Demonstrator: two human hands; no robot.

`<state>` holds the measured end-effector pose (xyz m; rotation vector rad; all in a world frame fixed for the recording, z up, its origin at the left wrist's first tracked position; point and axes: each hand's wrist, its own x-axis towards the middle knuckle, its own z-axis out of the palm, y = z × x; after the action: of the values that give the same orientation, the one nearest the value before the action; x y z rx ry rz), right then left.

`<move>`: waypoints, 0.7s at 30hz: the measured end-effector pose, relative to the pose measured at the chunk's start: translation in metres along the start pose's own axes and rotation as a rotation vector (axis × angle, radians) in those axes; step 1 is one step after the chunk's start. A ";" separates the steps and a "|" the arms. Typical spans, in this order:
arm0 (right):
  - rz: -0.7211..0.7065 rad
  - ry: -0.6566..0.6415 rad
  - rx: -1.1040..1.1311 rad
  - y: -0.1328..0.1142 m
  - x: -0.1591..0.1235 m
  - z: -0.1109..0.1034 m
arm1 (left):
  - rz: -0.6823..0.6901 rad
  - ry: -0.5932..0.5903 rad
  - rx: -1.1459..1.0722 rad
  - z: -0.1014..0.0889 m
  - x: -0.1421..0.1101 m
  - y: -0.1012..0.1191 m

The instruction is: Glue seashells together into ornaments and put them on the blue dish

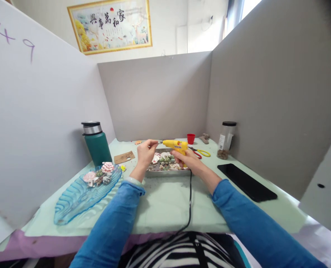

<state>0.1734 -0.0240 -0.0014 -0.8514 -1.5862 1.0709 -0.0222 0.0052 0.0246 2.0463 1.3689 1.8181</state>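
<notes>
My right hand (190, 160) is wrapped round a yellow hot glue gun (174, 144), whose nozzle points left. A black cord (190, 197) runs from its handle down to the table's front edge. My left hand (145, 154) is pinched just left of the nozzle, on something too small to make out. Beneath both hands lies a shallow metal tray (168, 173) of seashells (167, 160). To the left, a blue leaf-shaped glass dish (76, 203) carries a cluster of shells (99, 175) at its far end.
A green bottle (98, 148) and a brown card (124, 157) stand left of the tray. Scissors (203, 153), a red cup (190, 139), a clear jar (226, 141) and a black phone (246, 182) are on the right. Grey panels (157, 96) enclose the table.
</notes>
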 end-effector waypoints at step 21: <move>0.003 -0.017 -0.005 -0.003 -0.002 0.001 | 0.093 0.071 0.074 0.000 0.001 -0.008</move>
<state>0.1732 -0.0275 0.0004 -0.8504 -1.6028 1.0784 -0.0269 0.0107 0.0210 2.1349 1.4019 1.9225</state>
